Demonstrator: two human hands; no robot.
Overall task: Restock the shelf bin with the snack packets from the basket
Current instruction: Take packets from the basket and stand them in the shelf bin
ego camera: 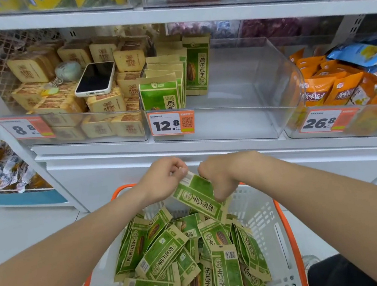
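Packets (174, 260) lie heaped in the basket (266, 214), loose and crossed every way, so each likely has to be drawn out and squared before it goes up. One packet (198, 195) is held clear of the heap, tilted, above the basket's far end. The left grip (163, 181) pinches its top corner between curled fingers and thumb. The right grip (220, 179) curls over its right edge, fingers pointing down, and pinches it too. Two grips on one thin packet is, I judge, a way to turn it upright and face-front before placing it.

The bin (261, 99), clear-walled, sits on the shelf above the basket, behind the 12.8 tag (171, 123). A short row (170, 83) of the same packets stands upright against its left wall, faces forward, and the space to their right is bare. The held packet probably belongs there, stood against the row so that nothing topples.

A phone (95, 79) lies on the tan packs (105, 103) in the bin to the left, seemingly parked there to free both grips.
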